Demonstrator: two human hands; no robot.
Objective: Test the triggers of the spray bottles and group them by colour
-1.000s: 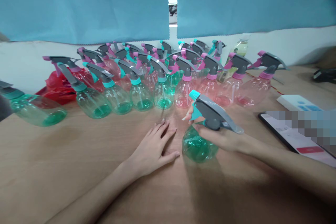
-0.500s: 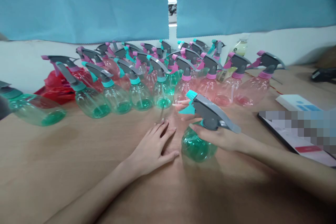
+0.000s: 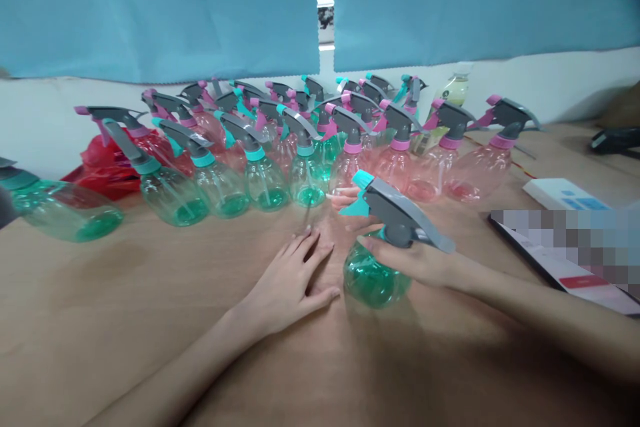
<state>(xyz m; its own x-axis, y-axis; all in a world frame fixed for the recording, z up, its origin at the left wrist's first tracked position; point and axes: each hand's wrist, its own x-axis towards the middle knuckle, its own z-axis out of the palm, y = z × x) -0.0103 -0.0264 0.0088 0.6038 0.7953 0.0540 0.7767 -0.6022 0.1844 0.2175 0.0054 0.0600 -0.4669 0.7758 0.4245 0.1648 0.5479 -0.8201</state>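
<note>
A green spray bottle (image 3: pixel 377 278) with a grey and teal trigger head stands in front of me, right of centre. My right hand (image 3: pixel 405 260) is wrapped round it just under the head, with fingers partly hidden behind the bottle. My left hand (image 3: pixel 290 283) lies flat on the wooden table (image 3: pixel 100 333) to the left of that bottle, fingers spread, holding nothing. The nearest bottle beyond my left fingertips is another green spray bottle (image 3: pixel 309 177) in the front row.
Several green and pink spray bottles (image 3: pixel 395 167) stand in rows across the back. A red plastic bag (image 3: pixel 107 163) sits behind them at left. At right are a white box (image 3: pixel 560 193), a tablet-like device (image 3: pixel 545 253) and a black object (image 3: pixel 615 141).
The whole view has shifted very slightly. Both hands and the held bottle keep the same places relative to the table.
</note>
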